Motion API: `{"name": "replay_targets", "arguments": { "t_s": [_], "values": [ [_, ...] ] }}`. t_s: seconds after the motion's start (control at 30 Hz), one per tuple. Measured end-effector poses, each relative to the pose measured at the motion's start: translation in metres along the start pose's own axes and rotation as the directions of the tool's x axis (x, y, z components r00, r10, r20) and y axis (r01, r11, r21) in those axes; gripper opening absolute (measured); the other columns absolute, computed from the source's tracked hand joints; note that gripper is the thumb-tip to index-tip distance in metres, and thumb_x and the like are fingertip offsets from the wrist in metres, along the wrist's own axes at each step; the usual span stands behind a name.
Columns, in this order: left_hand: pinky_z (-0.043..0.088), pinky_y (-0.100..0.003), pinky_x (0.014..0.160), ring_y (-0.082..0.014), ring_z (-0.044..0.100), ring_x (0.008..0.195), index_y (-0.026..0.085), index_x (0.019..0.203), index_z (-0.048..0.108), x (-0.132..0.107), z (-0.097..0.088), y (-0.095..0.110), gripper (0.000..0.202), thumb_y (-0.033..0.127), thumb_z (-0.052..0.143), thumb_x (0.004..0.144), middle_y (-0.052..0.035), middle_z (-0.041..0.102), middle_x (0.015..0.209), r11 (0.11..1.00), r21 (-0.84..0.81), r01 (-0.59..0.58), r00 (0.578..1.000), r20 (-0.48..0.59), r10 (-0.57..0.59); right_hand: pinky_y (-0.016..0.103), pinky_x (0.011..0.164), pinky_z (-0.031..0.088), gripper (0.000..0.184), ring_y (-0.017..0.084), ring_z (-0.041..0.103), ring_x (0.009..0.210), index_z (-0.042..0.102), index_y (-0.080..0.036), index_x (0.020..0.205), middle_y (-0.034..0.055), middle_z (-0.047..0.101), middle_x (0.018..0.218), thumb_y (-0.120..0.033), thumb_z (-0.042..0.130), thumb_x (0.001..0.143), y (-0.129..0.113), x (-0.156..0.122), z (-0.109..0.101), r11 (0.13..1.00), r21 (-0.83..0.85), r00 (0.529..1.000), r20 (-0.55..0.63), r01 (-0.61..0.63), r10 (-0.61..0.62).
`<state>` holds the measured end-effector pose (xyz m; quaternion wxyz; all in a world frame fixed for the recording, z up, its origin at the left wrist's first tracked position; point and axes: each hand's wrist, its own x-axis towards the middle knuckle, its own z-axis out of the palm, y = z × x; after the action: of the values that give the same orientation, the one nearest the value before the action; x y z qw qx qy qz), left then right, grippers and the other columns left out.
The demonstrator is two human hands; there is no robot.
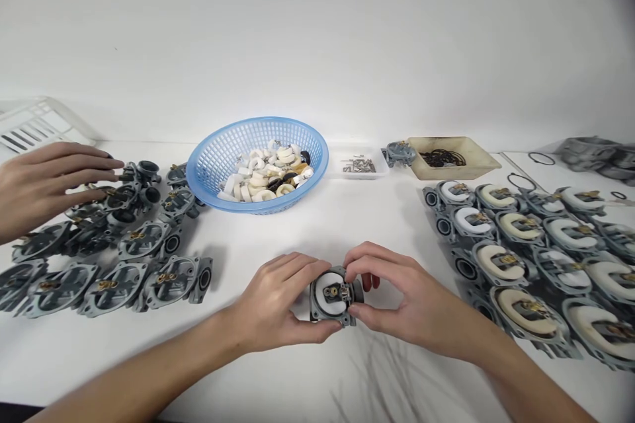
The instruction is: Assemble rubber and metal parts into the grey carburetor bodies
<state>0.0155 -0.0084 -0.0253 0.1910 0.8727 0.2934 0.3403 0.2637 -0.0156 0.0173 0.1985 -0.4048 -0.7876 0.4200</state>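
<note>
A grey metal carburetor body (329,303) sits at the front middle of the table, its open bowl side up, with a white C-shaped float inside around brass parts. My left hand (285,301) grips it from the left, thumb at the near edge and fingers at the far edge. On the opposite side, my right hand (399,291) has its thumb and index finger closed on the body's right edge by the float hinge. Whether a small pin lies between those fingertips cannot be made out.
Carburetor bodies without floats (141,241) stand at left, under another person's hand (54,185). A blue basket (208,195) holds floats. Behind are a white tray (364,175) of small metal pins and a cream tray (479,158) of black rings. Float-fitted carburetors (520,228) fill the right.
</note>
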Motion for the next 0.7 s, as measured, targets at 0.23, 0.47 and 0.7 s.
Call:
{"name": "replay_targets", "arguments": {
  "t_s": [0.23, 0.47, 0.7],
  "values": [
    [0.057, -0.037, 0.082, -0.0243, 0.072, 0.092, 0.020, 0.127, 0.052, 0.0021, 0.0005, -0.0013, 0.059, 0.041, 0.079, 0.080, -0.0080, 0.074, 0.106, 1.000, -0.003, -0.023, 1.000, -0.012, 0.023, 0.027, 0.082, 0.049, 0.016, 0.014, 0.056, 0.088, 0.059, -0.026, 0.103, 0.0009, 0.059, 0.113, -0.027, 0.069, 0.091, -0.0008, 0.0001, -0.0005, 1.000, -0.019, 1.000, 0.005, -0.002, 0.002],
    [0.058, -0.038, 0.080, -0.0249, 0.072, 0.091, 0.020, 0.126, 0.053, 0.0018, 0.0001, -0.0007, 0.061, 0.043, 0.081, 0.078, -0.0083, 0.074, 0.105, 1.000, 0.001, -0.021, 1.000, -0.006, 0.021, 0.029, 0.083, 0.048, 0.013, 0.015, 0.055, 0.089, 0.057, -0.027, 0.103, 0.0014, 0.058, 0.115, -0.029, 0.066, 0.093, 0.0006, 0.0002, -0.0010, 0.999, -0.049, 1.000, 0.024, -0.004, 0.005],
    [0.059, -0.036, 0.080, -0.0238, 0.073, 0.088, 0.018, 0.124, 0.055, 0.0040, 0.0006, -0.0014, 0.057, 0.048, 0.077, 0.081, -0.0084, 0.075, 0.101, 0.999, 0.016, -0.037, 0.999, -0.036, 0.037, 0.030, 0.082, 0.049, 0.011, 0.016, 0.055, 0.089, 0.058, -0.027, 0.103, 0.0024, 0.057, 0.112, -0.030, 0.064, 0.094, 0.0028, 0.0009, 0.0014, 0.999, -0.051, 0.999, 0.035, -0.004, 0.005]
  ]
}}
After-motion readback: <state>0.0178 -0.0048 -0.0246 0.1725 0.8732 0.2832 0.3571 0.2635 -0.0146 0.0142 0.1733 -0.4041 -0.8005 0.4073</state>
